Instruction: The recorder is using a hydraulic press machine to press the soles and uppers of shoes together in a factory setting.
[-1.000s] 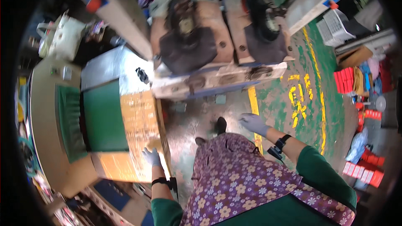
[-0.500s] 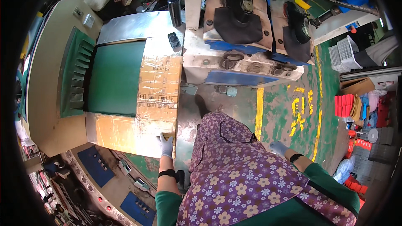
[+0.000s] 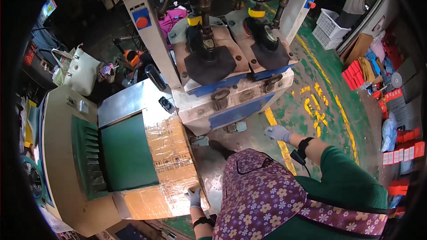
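My left hand, in a pale grey glove, rests on the front corner of the cardboard-covered bench, its fingers apart. My right hand, gloved the same way, hangs in the air above the green floor, to the right of the bench. Its fingers look loosely extended, and nothing shows in them. Ahead of me stands a press with two stations. A black shoe with a dark flap sits under the left ram, and another black shoe is under the right one.
A dark green belt runs into the beige machine at left. A black cylinder and small black object stand on the bench's far end. White crates and red boxes lie at right. Yellow lines mark the floor.
My view has turned, so the press shows more fully. My right hand has risen and reached forward from beside my apron. My left hand stays on the bench's front corner.
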Available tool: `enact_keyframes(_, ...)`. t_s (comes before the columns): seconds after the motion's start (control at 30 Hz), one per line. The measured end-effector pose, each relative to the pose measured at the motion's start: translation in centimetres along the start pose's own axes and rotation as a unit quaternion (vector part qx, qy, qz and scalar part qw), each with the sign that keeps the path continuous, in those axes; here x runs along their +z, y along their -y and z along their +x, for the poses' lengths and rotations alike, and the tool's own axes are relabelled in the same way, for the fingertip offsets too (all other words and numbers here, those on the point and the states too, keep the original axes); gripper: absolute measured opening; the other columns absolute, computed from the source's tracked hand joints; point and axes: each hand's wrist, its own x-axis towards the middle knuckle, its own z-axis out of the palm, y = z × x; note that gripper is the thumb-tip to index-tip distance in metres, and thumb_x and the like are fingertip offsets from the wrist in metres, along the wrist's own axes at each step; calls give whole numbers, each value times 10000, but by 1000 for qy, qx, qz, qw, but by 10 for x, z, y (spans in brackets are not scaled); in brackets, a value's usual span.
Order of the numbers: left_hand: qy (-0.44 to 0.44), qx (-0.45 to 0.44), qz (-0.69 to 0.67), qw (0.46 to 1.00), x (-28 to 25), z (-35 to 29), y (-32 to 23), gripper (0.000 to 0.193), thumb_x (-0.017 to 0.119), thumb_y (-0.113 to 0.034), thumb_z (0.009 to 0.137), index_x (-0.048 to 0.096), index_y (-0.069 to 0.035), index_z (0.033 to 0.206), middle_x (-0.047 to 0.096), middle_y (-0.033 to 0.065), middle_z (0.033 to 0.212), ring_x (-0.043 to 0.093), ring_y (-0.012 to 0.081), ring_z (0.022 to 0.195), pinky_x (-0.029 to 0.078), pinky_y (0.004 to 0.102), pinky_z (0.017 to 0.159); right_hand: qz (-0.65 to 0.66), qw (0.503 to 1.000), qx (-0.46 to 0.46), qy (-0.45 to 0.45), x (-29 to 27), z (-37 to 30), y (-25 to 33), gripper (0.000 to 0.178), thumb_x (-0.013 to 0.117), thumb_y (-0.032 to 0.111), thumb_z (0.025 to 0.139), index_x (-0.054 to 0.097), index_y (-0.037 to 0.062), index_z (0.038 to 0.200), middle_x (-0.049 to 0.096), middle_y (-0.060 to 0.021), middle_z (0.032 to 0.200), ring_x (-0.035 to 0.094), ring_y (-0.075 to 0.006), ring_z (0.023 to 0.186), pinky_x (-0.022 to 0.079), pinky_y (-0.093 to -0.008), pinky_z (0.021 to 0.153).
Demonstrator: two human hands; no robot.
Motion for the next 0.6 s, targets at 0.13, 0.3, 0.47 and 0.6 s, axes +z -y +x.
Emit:
enact_keyframes(0.13, -11, 38, -89, 995, -9, -13, 13, 723, 761, -357, 785, 482, -34, 1369, 264, 374, 1439, 411, 468, 1263, 371, 450, 1087, 13, 992, -71, -104, -47, 24, 34, 312, 502, 353, 962, 672, 102, 1035, 699, -103, 829, 687, -253, 765, 526, -375, 740)
enact_keyframes(0.3, -13, 31, -316, 948, -18, -52, 36, 363, 559, -157, 920, 584, 45, 1220, 591, 88, 1016, 562, 205, 934, 466, 323, 882, 211, 892, -68, -393, -111, 87, 32, 275, 536, 298, 955, 658, 84, 1078, 687, -139, 927, 677, -288, 871, 519, -396, 810)
enact_keyframes(0.47, -23, -68, -401, 913, 17, -119, 36, 169, 540, -130, 870, 650, -50, 969, 600, 1, 850, 561, 119, 744, 421, 261, 635, 248, 753, -116, -599, -221, 113, 41, 664, 652, 308, 899, 385, 21, 1434, 469, -241, 1399, 496, -364, 1272, 397, -436, 1059)
enact_keyframes(0.6, -60, -91, -288, 951, 58, -153, 36, 241, 536, -222, 910, 645, -67, 1059, 616, 55, 972, 574, 203, 860, 432, 349, 745, 145, 835, -60, -528, -293, 159, 48, 983, 708, 505, 811, 248, 0, 1517, 352, -270, 1504, 349, -371, 1406, 298, -433, 1151)
